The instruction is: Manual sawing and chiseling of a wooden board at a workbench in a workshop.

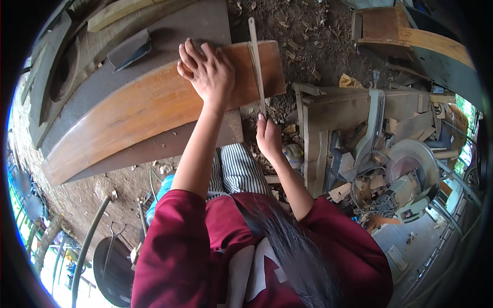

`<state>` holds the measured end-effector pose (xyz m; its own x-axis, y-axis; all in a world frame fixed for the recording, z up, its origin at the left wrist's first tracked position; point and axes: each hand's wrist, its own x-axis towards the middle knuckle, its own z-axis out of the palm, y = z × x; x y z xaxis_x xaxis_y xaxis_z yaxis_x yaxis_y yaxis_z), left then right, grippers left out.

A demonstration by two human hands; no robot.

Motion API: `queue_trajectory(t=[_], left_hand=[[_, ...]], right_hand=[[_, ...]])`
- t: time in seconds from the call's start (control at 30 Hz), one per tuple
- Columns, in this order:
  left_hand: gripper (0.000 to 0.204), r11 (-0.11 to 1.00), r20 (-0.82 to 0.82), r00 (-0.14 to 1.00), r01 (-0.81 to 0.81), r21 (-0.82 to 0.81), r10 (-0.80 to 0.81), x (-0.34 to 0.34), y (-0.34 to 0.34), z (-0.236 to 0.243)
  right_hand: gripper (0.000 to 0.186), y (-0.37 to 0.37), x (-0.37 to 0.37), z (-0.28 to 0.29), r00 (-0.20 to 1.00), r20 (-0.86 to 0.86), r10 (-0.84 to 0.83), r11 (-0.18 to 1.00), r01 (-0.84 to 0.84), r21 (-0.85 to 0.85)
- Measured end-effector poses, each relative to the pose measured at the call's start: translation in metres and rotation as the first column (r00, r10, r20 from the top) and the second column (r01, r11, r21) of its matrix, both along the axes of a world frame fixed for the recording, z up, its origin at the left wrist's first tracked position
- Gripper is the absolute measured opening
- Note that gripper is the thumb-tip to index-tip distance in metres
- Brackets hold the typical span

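Brown board (pixel 138 113): bears no readable word or number.
Thin tool (pixel 257 61): shows no readable label along its length.
Dark red shirt (pixel 179 246): carries pale shapes, not readable as letters.
Disc machine (pixel 408 167): displays no readable sign.
Scrap wood (pixel 411 126): offers nothing legible.

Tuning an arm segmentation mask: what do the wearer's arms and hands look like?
Loose maroon sleeves, plain fabric: the left sleeve and the right sleeve both end around the elbow. Below them, the left forearm and right forearm are bare. Left hand and right hand are bare too: no glove, watch or wristband visible.
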<state>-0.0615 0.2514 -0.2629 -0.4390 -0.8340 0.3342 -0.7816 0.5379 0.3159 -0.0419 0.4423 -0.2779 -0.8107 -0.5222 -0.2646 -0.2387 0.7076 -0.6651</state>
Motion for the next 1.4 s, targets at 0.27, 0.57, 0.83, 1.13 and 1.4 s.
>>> queue_trajectory(t=[0.27,0.57,0.83,1.13,1.4], left_hand=[[0.027,0.997,-0.024,0.999,0.026,-0.068,-0.028,0.001,-0.001,-0.011],[0.027,0.994,0.035,0.999,0.010,-0.105,-0.006,0.001,0.000,-0.009],[0.028,0.992,0.075,0.997,0.037,-0.124,-0.028,0.004,-0.002,-0.008],[0.027,0.988,0.064,0.997,0.058,-0.142,-0.049,0.002,0.003,-0.007],[0.026,0.998,0.000,1.000,-0.001,-0.070,0.001,0.001,0.002,0.005]], right_hand=[[0.029,-0.003,0.000,-0.010,0.998,-0.066,-0.003,0.994,-0.004,-0.108],[0.028,0.001,-0.008,-0.031,0.991,-0.128,0.048,0.937,-0.089,-0.337],[0.023,-0.003,-0.006,-0.016,0.997,0.024,0.071,0.979,-0.066,-0.193],[0.023,-0.013,-0.016,-0.017,0.995,-0.052,0.080,0.990,-0.086,-0.115],[0.030,-0.003,0.000,-0.016,0.996,-0.093,-0.014,0.974,-0.007,-0.227]])
